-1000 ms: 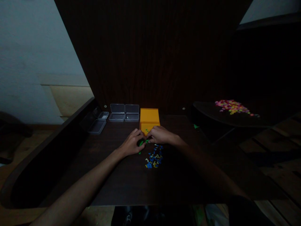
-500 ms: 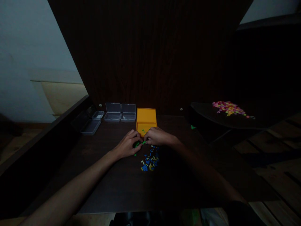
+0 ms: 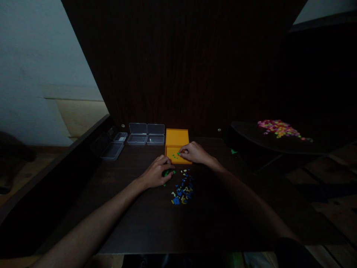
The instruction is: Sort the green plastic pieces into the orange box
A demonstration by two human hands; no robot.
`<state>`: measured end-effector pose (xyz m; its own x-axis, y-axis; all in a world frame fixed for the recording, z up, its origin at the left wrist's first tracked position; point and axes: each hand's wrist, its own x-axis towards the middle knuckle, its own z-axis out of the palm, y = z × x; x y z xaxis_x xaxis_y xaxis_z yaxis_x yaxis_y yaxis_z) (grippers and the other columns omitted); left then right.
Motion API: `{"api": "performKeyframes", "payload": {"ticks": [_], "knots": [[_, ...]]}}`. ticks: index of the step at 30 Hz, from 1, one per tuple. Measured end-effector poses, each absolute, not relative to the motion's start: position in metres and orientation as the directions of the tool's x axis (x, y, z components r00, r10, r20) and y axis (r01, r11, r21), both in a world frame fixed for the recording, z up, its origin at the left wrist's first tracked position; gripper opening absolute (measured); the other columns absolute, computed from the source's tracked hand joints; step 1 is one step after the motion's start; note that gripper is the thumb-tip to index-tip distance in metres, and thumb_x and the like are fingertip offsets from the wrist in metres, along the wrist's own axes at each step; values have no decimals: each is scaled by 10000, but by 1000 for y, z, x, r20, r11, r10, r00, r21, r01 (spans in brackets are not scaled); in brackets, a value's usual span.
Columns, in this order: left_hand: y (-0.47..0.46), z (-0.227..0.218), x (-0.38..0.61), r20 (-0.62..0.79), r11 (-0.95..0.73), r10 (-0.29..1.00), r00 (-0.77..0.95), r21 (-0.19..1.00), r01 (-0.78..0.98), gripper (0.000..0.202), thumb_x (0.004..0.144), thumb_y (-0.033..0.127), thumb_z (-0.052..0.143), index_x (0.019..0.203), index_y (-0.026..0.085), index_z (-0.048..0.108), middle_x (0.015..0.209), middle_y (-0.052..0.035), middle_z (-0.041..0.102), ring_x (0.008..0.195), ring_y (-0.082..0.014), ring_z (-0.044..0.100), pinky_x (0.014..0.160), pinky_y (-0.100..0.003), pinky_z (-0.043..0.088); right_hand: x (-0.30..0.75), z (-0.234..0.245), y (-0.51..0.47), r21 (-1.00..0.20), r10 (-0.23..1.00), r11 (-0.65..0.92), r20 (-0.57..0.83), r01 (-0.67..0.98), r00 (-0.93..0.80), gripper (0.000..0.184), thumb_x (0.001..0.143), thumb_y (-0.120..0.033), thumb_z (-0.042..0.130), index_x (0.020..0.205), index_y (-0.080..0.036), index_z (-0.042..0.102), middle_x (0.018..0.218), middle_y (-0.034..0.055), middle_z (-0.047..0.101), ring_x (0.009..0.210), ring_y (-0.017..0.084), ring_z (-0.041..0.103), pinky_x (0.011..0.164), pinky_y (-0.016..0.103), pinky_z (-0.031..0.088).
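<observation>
Green bits [image 3: 168, 172] stayed under the left hand [image 3: 156, 174], its fingers curled on them. The right hand [image 3: 193, 152] had moved up to the orange box [image 3: 176, 137], fingertips pinched together.

The right hand [image 3: 193, 153] has moved onto the orange box [image 3: 176, 138].

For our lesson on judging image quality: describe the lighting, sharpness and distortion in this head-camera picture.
Head view: badly underexposed, so the dark table and back panel nearly merge; only the orange box, the coloured pieces and the pale wall stand out; left hand and right hand are dim yet not motion-blurred; wide-angle stretching shows at the edges; no glare.
</observation>
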<state>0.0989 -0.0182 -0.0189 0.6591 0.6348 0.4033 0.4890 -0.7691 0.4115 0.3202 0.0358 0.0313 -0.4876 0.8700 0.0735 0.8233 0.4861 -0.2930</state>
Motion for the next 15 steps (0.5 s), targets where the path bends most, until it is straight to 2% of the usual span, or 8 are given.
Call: {"api": "performKeyframes", "payload": {"ticks": [7, 12, 15], "knots": [[-19, -15, 100, 398, -774, 628, 669, 412, 481, 187, 894, 257, 550, 928, 184, 719, 950, -82, 607, 930, -220, 525, 861, -376, 469, 314, 20, 35, -275, 890, 450, 63, 849, -452, 241, 863, -239, 590, 1024, -185, 761, 884, 60, 758, 752, 170, 673, 652, 231, 434], [-18, -16, 100, 405, -773, 627, 666, 428, 468, 172, 896, 262, 562, 907, 191, 718, 946, -78, 614, 933, -218, 528, 866, -379, 467, 315, 16, 35, -279, 877, 470, 38, 838, -479, 231, 856, -236, 603, 1018, -197, 762, 906, 61, 758, 794, 178, 677, 682, 238, 444], [-17, -16, 100, 435, -766, 635, 639, 466, 443, 156, 897, 271, 581, 902, 197, 719, 930, -68, 621, 930, -209, 538, 857, -368, 465, 317, 20, 35, -313, 871, 483, 74, 818, -486, 261, 843, -207, 611, 1065, -184, 747, 877, 62, 747, 763, 166, 658, 667, 234, 427]]}}
